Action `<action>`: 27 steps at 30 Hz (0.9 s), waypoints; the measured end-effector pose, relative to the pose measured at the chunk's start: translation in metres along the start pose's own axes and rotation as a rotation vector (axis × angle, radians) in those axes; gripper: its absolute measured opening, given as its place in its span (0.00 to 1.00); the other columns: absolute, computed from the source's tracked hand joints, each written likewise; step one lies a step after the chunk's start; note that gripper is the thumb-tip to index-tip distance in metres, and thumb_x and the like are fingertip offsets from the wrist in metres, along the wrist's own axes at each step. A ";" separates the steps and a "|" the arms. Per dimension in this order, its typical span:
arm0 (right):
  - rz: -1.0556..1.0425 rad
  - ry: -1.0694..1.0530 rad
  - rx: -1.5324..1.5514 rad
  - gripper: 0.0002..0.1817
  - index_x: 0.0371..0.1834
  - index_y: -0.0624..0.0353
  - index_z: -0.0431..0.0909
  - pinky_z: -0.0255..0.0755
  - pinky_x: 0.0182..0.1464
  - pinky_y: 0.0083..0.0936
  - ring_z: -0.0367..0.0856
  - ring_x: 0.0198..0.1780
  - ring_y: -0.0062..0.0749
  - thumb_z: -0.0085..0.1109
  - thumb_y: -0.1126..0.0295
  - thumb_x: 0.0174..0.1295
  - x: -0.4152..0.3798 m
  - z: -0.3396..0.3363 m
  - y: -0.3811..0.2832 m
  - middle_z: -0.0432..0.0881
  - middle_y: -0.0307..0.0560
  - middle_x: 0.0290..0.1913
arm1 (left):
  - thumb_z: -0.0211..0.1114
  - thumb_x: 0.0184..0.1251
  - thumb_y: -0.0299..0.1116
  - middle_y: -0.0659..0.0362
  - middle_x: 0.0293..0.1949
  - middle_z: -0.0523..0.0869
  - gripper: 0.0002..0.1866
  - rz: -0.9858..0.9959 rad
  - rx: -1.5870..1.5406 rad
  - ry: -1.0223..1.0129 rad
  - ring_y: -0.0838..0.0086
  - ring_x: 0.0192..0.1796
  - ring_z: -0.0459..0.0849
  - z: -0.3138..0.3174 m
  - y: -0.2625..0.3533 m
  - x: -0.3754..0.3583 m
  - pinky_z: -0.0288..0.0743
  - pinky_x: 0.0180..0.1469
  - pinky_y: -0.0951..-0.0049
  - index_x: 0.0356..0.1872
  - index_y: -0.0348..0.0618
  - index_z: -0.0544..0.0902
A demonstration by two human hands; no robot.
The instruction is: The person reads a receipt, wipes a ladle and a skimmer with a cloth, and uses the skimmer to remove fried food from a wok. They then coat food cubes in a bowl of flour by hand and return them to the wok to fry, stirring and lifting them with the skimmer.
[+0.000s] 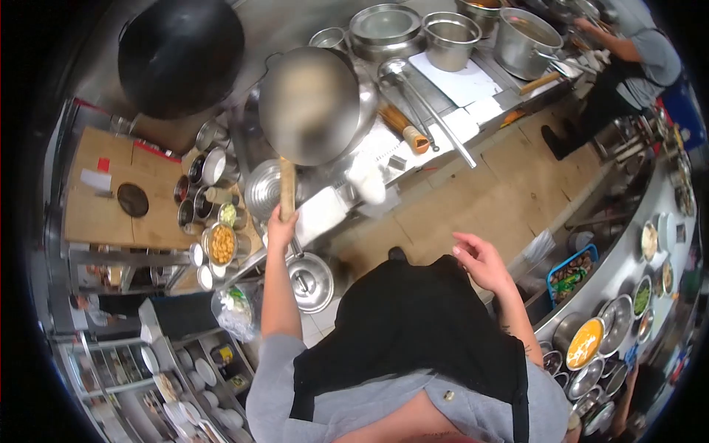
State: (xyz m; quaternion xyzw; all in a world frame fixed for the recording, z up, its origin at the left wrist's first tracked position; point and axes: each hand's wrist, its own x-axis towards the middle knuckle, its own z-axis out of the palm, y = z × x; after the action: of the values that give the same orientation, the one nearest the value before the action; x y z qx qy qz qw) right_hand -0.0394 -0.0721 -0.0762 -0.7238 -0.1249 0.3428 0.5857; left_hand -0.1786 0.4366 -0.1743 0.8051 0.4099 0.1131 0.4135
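My left hand (282, 227) is wrapped round the wooden handle (287, 184) of a wok (341, 111) on the stove. Pale food (306, 92) lies in the wok, blurred so that its kind cannot be made out. My right hand (480, 260) hangs over the floor at my side with its fingers apart, holding nothing. A ladle (436, 114) with a long metal handle and a bamboo brush (405, 129) lie on the counter to the right of the wok. White cloths (317, 218) lie along the counter's front edge, near the wok's handle.
Metal pots (450, 44) stand at the back right. A large black wok (181, 59) is at the upper left. Ingredient containers (221, 244) crowd the left side. A steel lid (308, 284) sits below my left hand. Another person (628, 74) works at the far right.
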 end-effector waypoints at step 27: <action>0.221 0.162 -0.798 0.15 0.47 0.63 0.78 0.78 0.51 0.44 0.82 0.50 0.54 0.57 0.68 0.59 0.032 0.035 0.097 0.82 0.57 0.49 | 0.59 0.67 0.23 0.47 0.64 0.72 0.21 0.836 0.016 0.136 0.56 0.65 0.73 0.070 0.189 -0.056 0.65 0.68 0.56 0.60 0.32 0.74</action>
State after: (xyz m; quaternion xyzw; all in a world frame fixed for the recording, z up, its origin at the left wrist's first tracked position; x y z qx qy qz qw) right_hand -0.0599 -0.0538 -0.1803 -0.9275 -0.1228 0.2703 0.2272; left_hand -0.0709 0.2930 -0.0666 0.8959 0.0754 0.3206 0.2980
